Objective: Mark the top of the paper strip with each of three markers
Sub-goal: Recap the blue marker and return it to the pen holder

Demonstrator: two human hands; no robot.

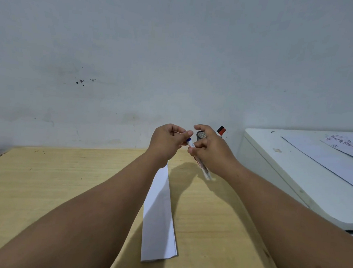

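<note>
The paper strip [158,215] lies lengthwise on the wooden desk [40,186], its near end toward the person and its far end hidden under the left hand [167,141]. Both hands are raised just above that far end. The right hand [210,151] has its grip closed around the white barrel of a marker [202,167], which slants down toward the right of the strip. At the marker's upper end the left hand's fingertips [187,134] pinch the blue cap [188,140] (whether it is seated or loose on the marker cannot be told). Just beyond the strip's far end, behind the right hand, stands a dark mesh pen holder [202,136] with a red-and-black marker [221,130] sticking up from it. To the right of the strip, past the desk edge, is a white cabinet top [295,164] carrying sheets of paper [347,147].
</note>
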